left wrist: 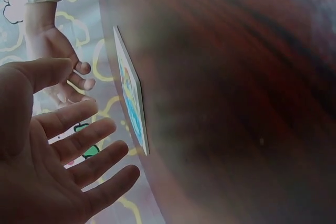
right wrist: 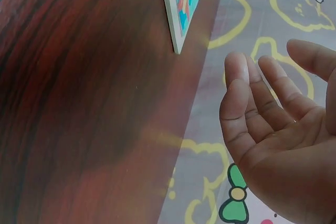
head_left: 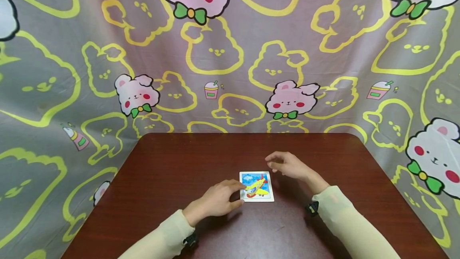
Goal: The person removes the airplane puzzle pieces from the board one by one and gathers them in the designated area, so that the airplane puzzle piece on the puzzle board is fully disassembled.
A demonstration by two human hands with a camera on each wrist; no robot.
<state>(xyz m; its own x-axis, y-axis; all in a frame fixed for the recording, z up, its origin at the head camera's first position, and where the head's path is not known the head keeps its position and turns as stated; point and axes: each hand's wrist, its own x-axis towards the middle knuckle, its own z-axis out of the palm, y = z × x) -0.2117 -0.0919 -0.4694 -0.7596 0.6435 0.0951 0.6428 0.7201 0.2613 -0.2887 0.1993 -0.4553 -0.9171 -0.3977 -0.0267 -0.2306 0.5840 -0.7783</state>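
A square, white-bordered picture board [head_left: 256, 187] with a yellow and red cartoon airplane on blue lies flat on the table. In the left wrist view the board [left wrist: 131, 93] appears edge-on as a thin slab. My left hand [head_left: 221, 198] is at its left side, fingers extended and slightly spread; the head view shows fingertips overlapping the board's edge, but in the left wrist view they hover apart from it. Beyond the board's upper right corner is my right hand [head_left: 289, 166], fingers loosely bent and holding nothing. The right wrist view shows this hand [right wrist: 283, 135] off the board's corner.
The dark reddish-brown wooden table [head_left: 172, 163] has rounded far corners. A grey curtain [head_left: 230, 111] with cartoon bears and yellow outlines hangs behind it and along both sides. Dark straps [head_left: 312, 208] sit at both wrists, over pale sleeves.
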